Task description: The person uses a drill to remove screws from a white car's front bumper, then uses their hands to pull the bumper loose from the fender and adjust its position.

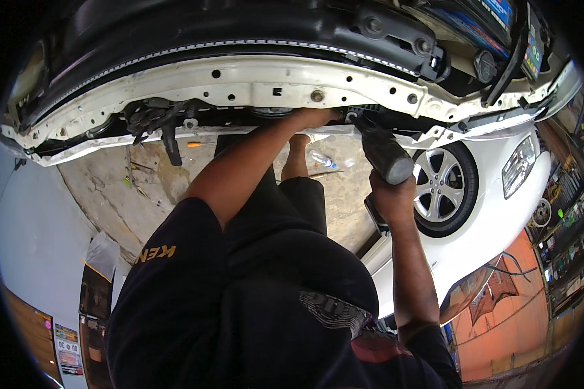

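Observation:
My right hand (393, 196) is wrapped round the grip of a black and grey cordless power driver (386, 157). The tool's nose points up and left into the gap below a white metal crossmember (253, 81) at the front of a car. Just left of that nose, my left hand (318, 118) reaches into the same gap under the crossmember. Its fingertips are hidden in shadow behind the metal, so what they touch does not show. A round bolt head (317, 96) sits in the crossmember above my left hand.
Beyond the crossmember lies a long black radiator top (240, 29). Black latch parts (165, 126) hang at the left. A white car with a silver wheel (442, 188) stands close on the right. A plastic bottle (324, 159) and an orange-handled tool (193, 144) lie on the concrete floor.

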{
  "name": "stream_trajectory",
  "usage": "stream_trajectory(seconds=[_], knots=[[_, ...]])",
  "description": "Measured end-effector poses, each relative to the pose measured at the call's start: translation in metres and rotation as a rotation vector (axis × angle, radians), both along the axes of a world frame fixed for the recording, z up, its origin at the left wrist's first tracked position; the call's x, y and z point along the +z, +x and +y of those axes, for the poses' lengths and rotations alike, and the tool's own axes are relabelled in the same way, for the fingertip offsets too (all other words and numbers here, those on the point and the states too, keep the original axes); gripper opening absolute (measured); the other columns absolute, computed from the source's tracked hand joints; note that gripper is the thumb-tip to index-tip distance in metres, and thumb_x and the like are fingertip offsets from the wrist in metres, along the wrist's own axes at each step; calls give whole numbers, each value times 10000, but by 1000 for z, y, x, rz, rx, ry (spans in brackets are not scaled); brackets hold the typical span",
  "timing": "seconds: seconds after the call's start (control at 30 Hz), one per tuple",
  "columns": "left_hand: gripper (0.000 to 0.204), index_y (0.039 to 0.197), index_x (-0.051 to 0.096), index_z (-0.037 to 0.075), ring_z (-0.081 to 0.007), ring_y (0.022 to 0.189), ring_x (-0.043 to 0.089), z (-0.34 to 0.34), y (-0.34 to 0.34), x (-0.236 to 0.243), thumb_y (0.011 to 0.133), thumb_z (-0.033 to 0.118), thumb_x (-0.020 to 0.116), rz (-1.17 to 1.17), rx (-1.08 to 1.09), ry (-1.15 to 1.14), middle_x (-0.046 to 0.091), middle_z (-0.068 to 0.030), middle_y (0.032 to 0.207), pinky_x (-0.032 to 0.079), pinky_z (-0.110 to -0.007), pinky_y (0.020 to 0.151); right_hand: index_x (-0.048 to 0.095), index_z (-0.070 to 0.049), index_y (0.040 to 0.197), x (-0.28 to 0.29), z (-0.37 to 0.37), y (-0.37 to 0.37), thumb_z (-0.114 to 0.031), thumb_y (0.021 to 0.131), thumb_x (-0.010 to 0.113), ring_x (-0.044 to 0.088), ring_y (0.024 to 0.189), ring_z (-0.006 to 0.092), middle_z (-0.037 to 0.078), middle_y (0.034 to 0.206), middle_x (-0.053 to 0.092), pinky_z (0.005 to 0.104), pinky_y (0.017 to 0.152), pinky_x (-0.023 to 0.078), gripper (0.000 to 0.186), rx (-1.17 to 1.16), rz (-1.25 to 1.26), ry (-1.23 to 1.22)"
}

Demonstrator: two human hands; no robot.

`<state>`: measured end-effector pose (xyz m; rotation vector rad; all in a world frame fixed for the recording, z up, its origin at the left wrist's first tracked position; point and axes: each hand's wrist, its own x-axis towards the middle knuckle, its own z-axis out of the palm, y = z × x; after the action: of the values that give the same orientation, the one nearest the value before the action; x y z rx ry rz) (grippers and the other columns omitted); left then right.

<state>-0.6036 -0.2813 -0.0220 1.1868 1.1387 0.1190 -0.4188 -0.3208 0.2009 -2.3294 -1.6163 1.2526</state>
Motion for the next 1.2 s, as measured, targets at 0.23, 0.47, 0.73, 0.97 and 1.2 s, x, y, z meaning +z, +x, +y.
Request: stream_trajectory(seconds=[0.23,0.47,0.73,0.97,1.2], knots=[[385,1344,730,71,-251,1195,668,-18,10,-32,1002,248,726,-124,144,-149,736,-147,1336,489,-393,1075,703,28,1252,1,-3,4,-45,869,760,775,1087,283,189,1165,788,369,942,586,394,-66,42,-41],[302,1228,768,67,-222,1063,681,4,7,10,990,227,677,-67,90,-192,764,-118,1184,508,-363,1004,612,4,1217,-2,-8,8,-66,822,791,756,1010,445,248,1012,772,433,820,606,439,-41,13,-3],[310,1243,749,40,-208,1124,696,9,4,-6,1023,224,633,-152,-67,-271,769,-136,1228,503,-350,1052,622,-14,1199,1,-5,7,-53,829,786,753,1020,433,231,1029,769,435,820,601,406,-9,66,42],[319,1331,683,37,-283,1101,743,25,3,31,1040,161,642,-52,-176,-98,782,-158,1217,535,-397,1027,623,-16,1187,-1,-7,12,-42,831,774,750,1021,436,225,1024,769,436,817,602,387,-94,97,14],[326,1346,668,37,-323,1190,735,0,1,6,1058,187,643,-71,-142,11,763,-197,1282,538,-415,1027,616,-12,1175,1,-5,10,-23,823,768,751,1006,443,235,1003,765,441,800,601,384,-70,86,37]])
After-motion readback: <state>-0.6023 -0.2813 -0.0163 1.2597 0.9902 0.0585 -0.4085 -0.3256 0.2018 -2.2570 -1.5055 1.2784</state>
